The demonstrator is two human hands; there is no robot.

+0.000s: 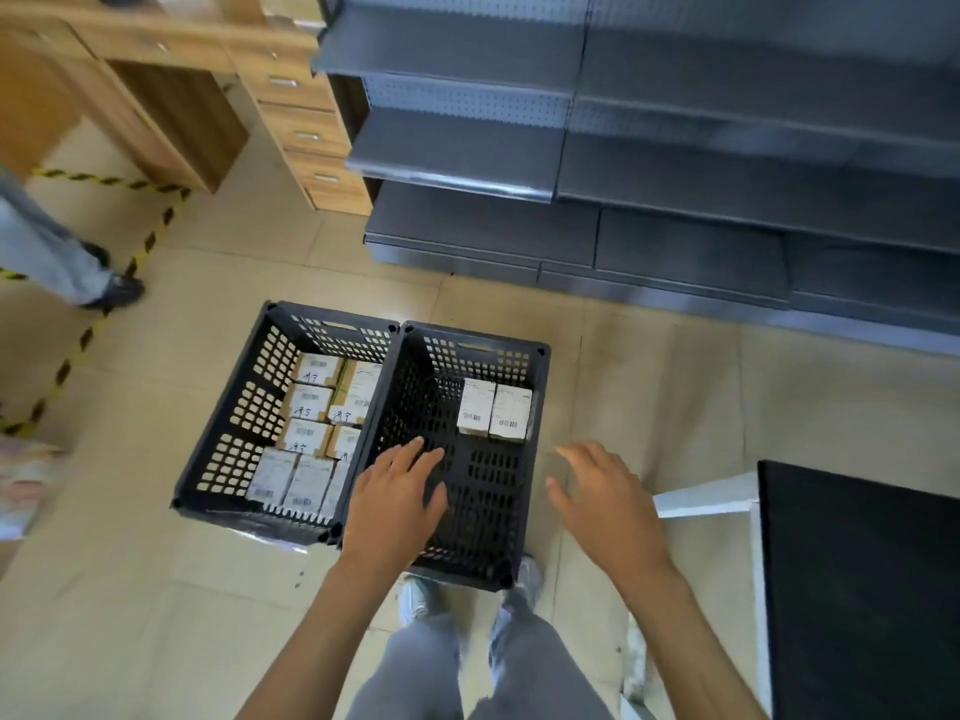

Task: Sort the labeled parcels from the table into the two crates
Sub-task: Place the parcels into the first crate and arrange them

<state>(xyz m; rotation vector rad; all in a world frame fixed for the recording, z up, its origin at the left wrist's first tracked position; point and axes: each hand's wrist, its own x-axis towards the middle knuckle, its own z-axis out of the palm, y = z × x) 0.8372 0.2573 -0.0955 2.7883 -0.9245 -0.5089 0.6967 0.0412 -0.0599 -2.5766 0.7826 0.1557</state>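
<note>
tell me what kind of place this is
Probably a stockroom or shop back room: bare metal shelving, hazard tape on the tiled floor, and two black crates holding labeled parcels.

A stockroom or shop is suggested by grey metal shelving (675, 148), hazard-taped floor (130, 267), and crated labelled parcels (311, 433).

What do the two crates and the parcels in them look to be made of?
Left crate and right crate: likely moulded plastic, matt black, going by the regular slotted walls and rounded corner posts. Parcels: probably cardboard boxes, brown edges showing beside white paper labels with barcodes; the right crate's two show only white faces, so less certain.
</note>
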